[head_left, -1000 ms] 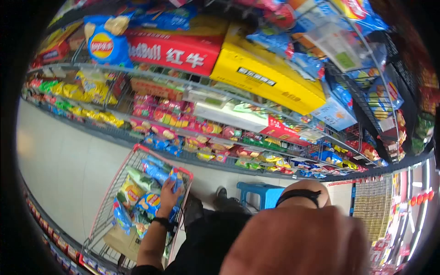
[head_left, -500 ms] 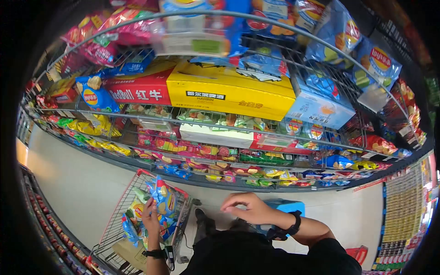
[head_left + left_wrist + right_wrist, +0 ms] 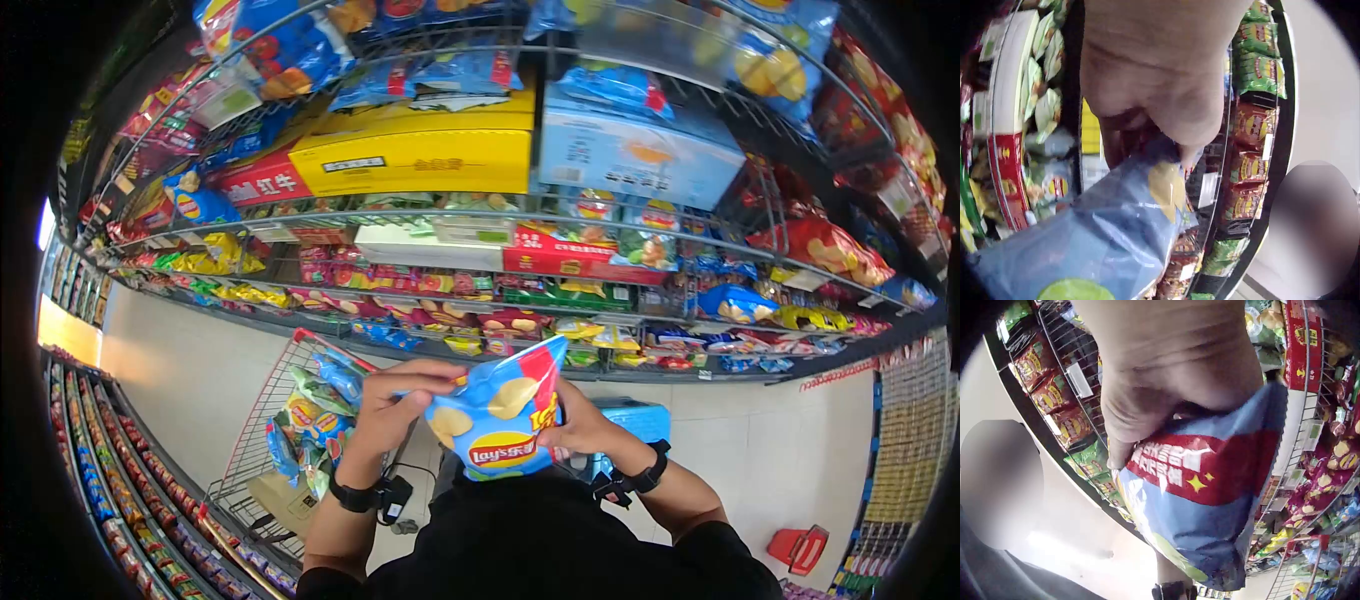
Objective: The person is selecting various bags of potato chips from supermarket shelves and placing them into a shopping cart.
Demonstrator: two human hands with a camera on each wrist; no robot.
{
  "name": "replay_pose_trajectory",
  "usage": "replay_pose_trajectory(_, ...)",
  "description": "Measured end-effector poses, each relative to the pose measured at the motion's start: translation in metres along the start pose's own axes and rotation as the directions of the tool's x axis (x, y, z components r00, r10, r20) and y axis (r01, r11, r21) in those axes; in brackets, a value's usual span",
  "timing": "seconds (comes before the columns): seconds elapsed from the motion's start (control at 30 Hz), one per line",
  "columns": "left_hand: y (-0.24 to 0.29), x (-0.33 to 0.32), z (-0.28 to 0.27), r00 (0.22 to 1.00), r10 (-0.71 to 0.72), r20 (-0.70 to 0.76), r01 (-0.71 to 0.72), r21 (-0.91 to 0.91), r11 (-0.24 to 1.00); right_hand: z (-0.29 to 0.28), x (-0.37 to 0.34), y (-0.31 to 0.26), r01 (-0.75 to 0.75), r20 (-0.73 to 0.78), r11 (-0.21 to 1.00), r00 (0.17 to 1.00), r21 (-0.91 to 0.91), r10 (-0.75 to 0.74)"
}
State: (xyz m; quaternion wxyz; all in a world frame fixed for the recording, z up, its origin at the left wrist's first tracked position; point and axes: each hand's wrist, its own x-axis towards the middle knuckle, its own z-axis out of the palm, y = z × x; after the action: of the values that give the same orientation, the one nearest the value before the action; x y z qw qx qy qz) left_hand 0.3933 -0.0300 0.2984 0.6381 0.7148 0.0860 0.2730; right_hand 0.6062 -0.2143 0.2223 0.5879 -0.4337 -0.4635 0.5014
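Stocked wire shelves [image 3: 640,225] curve (quite tightly) above a pale tiled floor [image 3: 730,440].

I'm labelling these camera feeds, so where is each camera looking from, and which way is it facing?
Head: on the person's head, forward and down at snack shelves and a cart; both forearms, left hand and right hand show.
Left wrist: on that wrist, past the left hand toward the chip bag and shelves.
Right wrist: on that wrist, past the right hand toward bag, shelves and cart; a banded wrist shows below.
Shared: both wrist views show the bag.
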Motion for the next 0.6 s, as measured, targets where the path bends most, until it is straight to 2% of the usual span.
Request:
replay_pose_trajectory(0.03,-0.006,0.005,0.016,0.999,0.007,-0.039,-0.008,-0.039,0.999,-0.004,-0.011,-0.002,-0.043,-0.018,0.999,0.999,0.012,0.043)
replay_pose_trajectory(0.07,-0.018,0.01,0.03,0.999,0.015,-0.052,-0.021,-0.117,0.993,-0.007,-0.02,-0.004,-0.02,-0.061,0.999,0.998,-0.028,0.018)
replay_pose_trajectory(0.1,-0.022,0.012,0.046,0.999,0.015,-0.044,-0.02,-0.122,0.992,-0.01,-0.028,-0.001,-0.021,-0.07,0.999,0.997,-0.03,0.019)
replay_pose_trajectory(0.17,-0.017,0.022,0.077,0.985,-0.102,-0.137,0.054,-0.313,0.948,-0.01,-0.041,0.003,-0.105,-0.257,0.988,0.958,0.109,0.13)
replay_pose_trajectory(0.2,-0.032,0.02,0.08,0.989,-0.135,-0.054,0.107,-0.357,0.928,-0.01,-0.046,0.003,-0.065,-0.299,0.991,0.949,0.116,0.097)
replay_pose_trajectory(0.23,-0.044,0.017,0.088,0.989,-0.138,-0.044,0.113,-0.36,0.926,-0.01,-0.05,0.003,-0.064,-0.309,0.991,0.946,0.118,0.098)
replay_pose_trajectory(0.3,-0.064,0.007,0.108,0.972,-0.222,-0.081,0.191,-0.288,0.938,-0.008,-0.057,0.005,-0.025,-0.446,0.96,0.882,0.278,0.152)
replay_pose_trajectory(0.37,-0.071,0.007,0.119,0.97,-0.242,-0.015,0.232,-0.237,0.943,-0.011,-0.06,0.005,0.024,-0.487,0.943,0.86,0.331,0.149)
replay_pose_trajectory(0.43,-0.072,0.007,0.129,0.897,-0.442,-0.007,0.417,-0.313,0.853,-0.014,-0.064,0.001,-0.049,-0.468,0.873,0.829,0.486,0.307)
replay_pose_trajectory(0.5,-0.075,0.007,0.135,0.879,-0.477,-0.022,0.446,-0.32,0.836,-0.018,-0.07,0.01,-0.05,-0.48,0.886,0.825,0.462,0.297)
replay_pose_trajectory(0.57,-0.078,0.004,0.139,0.885,-0.463,-0.056,0.437,-0.248,0.865,-0.019,-0.071,0.015,0.053,-0.491,0.91,0.854,0.411,0.171)
replay_pose_trajectory(0.6,-0.077,0.003,0.139,0.885,-0.463,-0.06,0.436,-0.248,0.865,-0.019,-0.071,0.014,0.08,-0.504,0.908,0.85,0.412,0.154)
